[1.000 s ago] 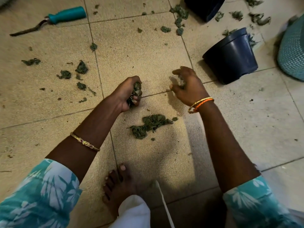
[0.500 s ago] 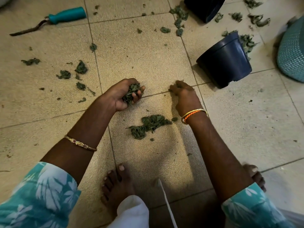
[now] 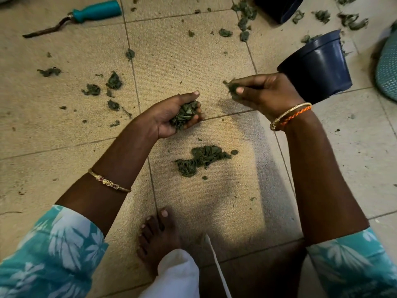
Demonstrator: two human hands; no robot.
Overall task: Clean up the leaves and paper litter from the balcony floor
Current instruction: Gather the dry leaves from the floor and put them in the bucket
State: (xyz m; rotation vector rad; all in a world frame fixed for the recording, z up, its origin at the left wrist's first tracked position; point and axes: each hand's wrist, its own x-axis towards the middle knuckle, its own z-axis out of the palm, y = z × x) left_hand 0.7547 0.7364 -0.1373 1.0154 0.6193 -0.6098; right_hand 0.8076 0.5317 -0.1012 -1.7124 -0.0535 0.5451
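Note:
My left hand [image 3: 171,117] is turned palm up over the tiled floor and cups a clump of wilted green leaves [image 3: 185,114] in its curled fingers. My right hand [image 3: 264,91] hovers to its right and pinches a few leaves [image 3: 233,88] between thumb and fingers. A small heap of leaves [image 3: 199,159] lies on the floor just below both hands. More loose leaves [image 3: 111,82] are scattered at the left and other leaves [image 3: 245,16] at the top.
A dark blue plastic pot [image 3: 318,65] lies tipped on its side right behind my right hand; a second dark pot [image 3: 279,7] is at the top edge. A teal-handled garden tool [image 3: 73,17] lies top left. A teal basket [image 3: 388,67] sits far right. My bare foot [image 3: 159,235] is below.
My left hand turned palm up and uncurled around its leaves. My right hand lifted off the floor with a pinch of leaves and moved right, in front of the tipped pot.

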